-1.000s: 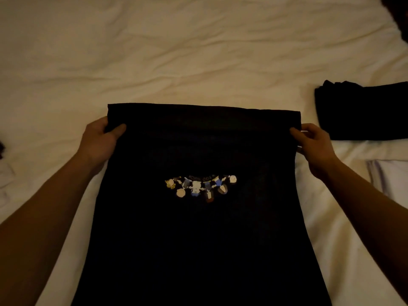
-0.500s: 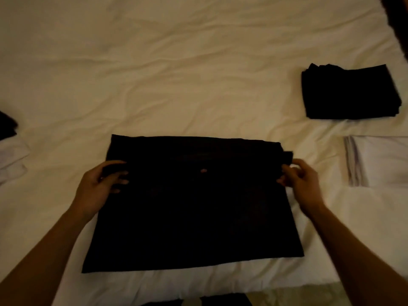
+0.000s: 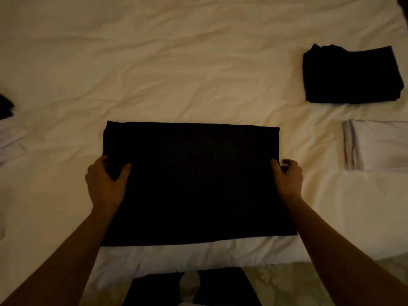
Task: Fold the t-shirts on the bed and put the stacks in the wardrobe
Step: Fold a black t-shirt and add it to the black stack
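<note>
Your folded t-shirt (image 3: pixel 194 184) lies flat on the bed (image 3: pixel 176 62), near its front edge, straight ahead of you

Your left hand (image 3: pixel 106 184) sits at the shirt's left edge and your right hand (image 3: pixel 288 180) at its right edge, each thumb lying on top of the cloth. To your right on the bed, well apart from the shirt, one stack of folded shirts (image 3: pixel 351 74) lies farther back and a second stack (image 3: pixel 377 146) lies just in front of it. At the far left edge, more clothes (image 3: pixel 8 129) lie in a pile. Below the bed's front edge, your legs (image 3: pixel 189 288) stand on the floor (image 3: pixel 276 279)
</note>
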`<state>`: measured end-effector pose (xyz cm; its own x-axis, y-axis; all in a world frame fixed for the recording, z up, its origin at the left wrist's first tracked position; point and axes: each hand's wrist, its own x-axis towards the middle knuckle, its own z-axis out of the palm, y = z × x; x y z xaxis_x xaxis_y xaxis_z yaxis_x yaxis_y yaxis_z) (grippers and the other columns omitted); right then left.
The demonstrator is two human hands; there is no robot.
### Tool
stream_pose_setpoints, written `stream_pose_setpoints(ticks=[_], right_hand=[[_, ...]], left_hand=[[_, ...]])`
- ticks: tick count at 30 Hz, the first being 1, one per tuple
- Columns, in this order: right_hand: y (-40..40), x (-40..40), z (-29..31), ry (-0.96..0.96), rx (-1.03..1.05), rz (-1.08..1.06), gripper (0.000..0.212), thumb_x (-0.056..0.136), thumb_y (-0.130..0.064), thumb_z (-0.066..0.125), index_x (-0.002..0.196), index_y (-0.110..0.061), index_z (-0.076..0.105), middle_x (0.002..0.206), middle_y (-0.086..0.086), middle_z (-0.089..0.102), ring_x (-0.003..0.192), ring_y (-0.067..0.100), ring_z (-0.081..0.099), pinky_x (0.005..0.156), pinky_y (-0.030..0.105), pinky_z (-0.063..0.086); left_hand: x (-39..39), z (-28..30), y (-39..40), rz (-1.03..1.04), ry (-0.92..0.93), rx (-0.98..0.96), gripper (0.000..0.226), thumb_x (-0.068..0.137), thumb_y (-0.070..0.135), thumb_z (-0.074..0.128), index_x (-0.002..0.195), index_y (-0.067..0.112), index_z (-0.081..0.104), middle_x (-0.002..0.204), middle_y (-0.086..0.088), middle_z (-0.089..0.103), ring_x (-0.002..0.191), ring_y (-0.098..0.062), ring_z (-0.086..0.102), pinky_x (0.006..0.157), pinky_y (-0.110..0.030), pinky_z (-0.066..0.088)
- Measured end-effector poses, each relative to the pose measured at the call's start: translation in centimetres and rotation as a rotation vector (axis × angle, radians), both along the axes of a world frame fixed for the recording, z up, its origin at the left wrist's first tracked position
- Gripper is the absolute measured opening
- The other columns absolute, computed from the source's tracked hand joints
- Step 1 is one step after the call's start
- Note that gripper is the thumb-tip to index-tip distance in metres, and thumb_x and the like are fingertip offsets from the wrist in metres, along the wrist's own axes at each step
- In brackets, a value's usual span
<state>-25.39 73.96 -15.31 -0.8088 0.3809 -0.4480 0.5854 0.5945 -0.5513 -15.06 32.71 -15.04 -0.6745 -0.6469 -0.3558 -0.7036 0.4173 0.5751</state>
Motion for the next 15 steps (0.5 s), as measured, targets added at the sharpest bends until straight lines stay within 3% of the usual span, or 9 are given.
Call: stream_pose_setpoints(ticks=[2, 5, 8, 12, 15], right_hand=[[-0.1, 2.0, -0.2, -0.015, 0.087, -0.001, 0.058, 0.094, -0.055, 0.052, 0.127, -0.007, 0.052, 0.124, 0.015, 0.052, 0.115, 0.033, 0.05, 0.098, 0.046, 0.042], [0.3, 4.6, 0.2, -0.13, -0.015, -0.011, 0.058, 0.094, -0.065, 0.041, 0.117, -0.013, 0.05, 0.106, 0.006, 0.058, 0.097, 0.028, 0.056, 0.089, 0.044, 0.048], [2.0, 6.2, 0.0, -0.203, -0.009, 0.099, 0.048, 0.094, -0.051, 0.055, 0.118, -0.009, 0.052, 0.1, 0.005, 0.06, 0.092, 0.028, 0.06, 0.082, 0.042, 0.051], [3.6, 7.5, -0.1, -0.194, -0.088, 0.047, 0.025, 0.097, -0.031, 0.059, 0.105, -0.008, 0.061, 0.096, 0.01, 0.067, 0.093, 0.032, 0.065, 0.084, 0.046, 0.055], [4.3, 8.4, 0.8, -0.153, -0.136, -0.054, 0.025, 0.096, -0.032, 0.061, 0.098, -0.007, 0.063, 0.089, 0.008, 0.067, 0.088, 0.029, 0.065, 0.074, 0.038, 0.054]], left_hand=[[2.0, 0.1, 1.4, -0.02, -0.062, -0.088, 0.08, 0.081, 0.056, 0.072, 0.141, 0.011, 0.044, 0.135, -0.02, 0.049, 0.125, -0.041, 0.045, 0.102, -0.057, 0.041], [4.6, 0.6, 2.7, 0.044, -0.14, -0.151, 0.087, 0.08, 0.048, 0.077, 0.147, 0.01, 0.035, 0.144, -0.022, 0.038, 0.131, -0.042, 0.036, 0.106, -0.061, 0.034], [6.4, 0.9, 2.5, 0.151, -0.173, -0.092, 0.089, 0.076, 0.056, 0.075, 0.141, 0.005, 0.04, 0.138, -0.025, 0.045, 0.126, -0.045, 0.044, 0.1, -0.058, 0.041], [6.8, 2.1, 1.0, 0.185, -0.208, 0.228, 0.056, 0.088, 0.042, 0.071, 0.125, 0.003, 0.057, 0.122, -0.02, 0.063, 0.107, -0.039, 0.061, 0.085, -0.042, 0.047], [8.2, 3.4, -0.9, 0.228, -0.136, 0.437, 0.024, 0.09, 0.03, 0.069, 0.093, 0.006, 0.068, 0.101, -0.02, 0.068, 0.094, -0.037, 0.064, 0.089, -0.049, 0.051]])
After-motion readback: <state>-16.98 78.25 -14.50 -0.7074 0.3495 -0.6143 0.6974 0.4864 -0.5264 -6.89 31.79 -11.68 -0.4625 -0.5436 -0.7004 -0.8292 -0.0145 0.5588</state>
